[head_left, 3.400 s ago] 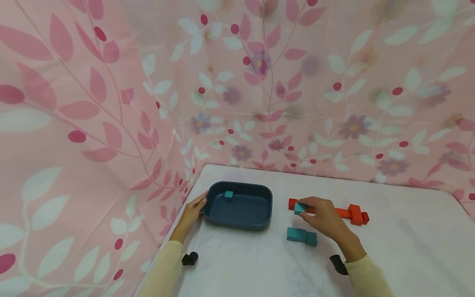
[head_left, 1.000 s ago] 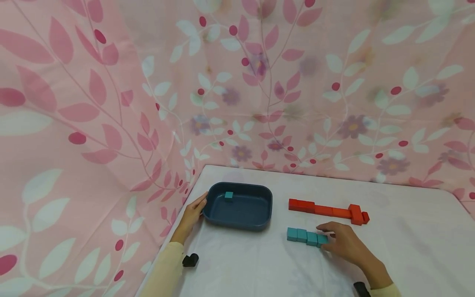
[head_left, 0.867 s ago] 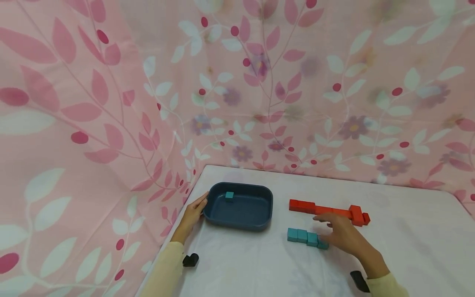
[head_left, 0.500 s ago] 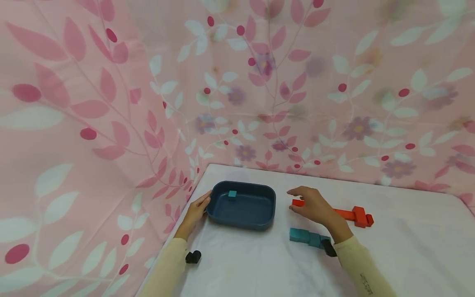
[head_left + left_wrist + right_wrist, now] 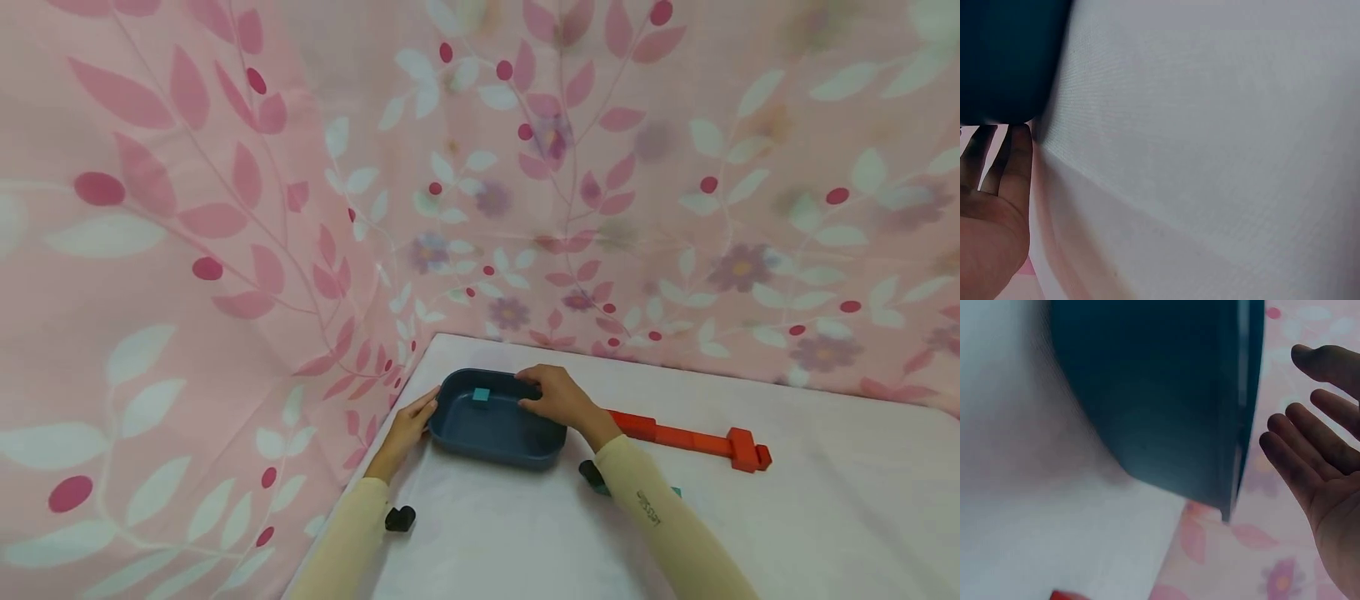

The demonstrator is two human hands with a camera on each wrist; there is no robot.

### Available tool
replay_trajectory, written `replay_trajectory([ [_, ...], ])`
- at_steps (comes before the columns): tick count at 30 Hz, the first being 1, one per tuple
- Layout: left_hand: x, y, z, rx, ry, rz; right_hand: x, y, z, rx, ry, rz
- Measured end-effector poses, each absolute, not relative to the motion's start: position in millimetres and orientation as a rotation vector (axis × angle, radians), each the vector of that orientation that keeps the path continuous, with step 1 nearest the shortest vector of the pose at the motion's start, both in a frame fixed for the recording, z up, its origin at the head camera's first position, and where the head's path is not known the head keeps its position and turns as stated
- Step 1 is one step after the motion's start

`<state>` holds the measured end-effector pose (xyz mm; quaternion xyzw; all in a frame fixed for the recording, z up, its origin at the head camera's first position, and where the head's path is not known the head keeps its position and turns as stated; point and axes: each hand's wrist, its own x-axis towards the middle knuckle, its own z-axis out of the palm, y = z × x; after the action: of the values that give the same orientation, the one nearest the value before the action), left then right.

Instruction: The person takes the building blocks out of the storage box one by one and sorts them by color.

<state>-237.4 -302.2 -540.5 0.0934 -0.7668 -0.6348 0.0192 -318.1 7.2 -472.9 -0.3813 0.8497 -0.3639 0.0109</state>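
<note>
A dark blue rectangular tray (image 5: 495,457) stands on the white cloth, with one teal cube (image 5: 482,394) at its back left. My left hand (image 5: 405,431) rests against the tray's left side; in the left wrist view its straight fingers (image 5: 1018,162) touch the tray wall. Over the tray's right part hovers my right hand (image 5: 561,397), thumb and fingers apart. The right wrist view shows that hand's fingers (image 5: 1307,440) spread beside the tray's rim, holding nothing. A row of teal cubes (image 5: 677,492) is mostly hidden behind the right forearm.
Right of the tray lies a row of red blocks (image 5: 693,440), its left end covered by the right wrist. A pink floral cloth (image 5: 637,208) hangs behind and to the left of the table. Black wrist devices (image 5: 400,518) show at both wrists.
My right hand set a teal cube at the right end of the teal row, let go, and moved left over the red blocks to the tray. The left hand stays at the tray.
</note>
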Motion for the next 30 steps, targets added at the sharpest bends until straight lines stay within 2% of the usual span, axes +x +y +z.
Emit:
replay_trajectory([
  [15, -237, -299, -539, 0.3, -2.372, -1.969, -323, -57, -501, -1.33, 2.567, -0.665],
  [20, -238, -296, -541, 0.308, -2.375, -1.985, -315, -60, -511, -1.36, 2.603, -0.442],
  [30, -238, -299, -542, 0.316, -2.377, -1.954, -302, -46, -503, -1.411, 2.648, -0.439],
])
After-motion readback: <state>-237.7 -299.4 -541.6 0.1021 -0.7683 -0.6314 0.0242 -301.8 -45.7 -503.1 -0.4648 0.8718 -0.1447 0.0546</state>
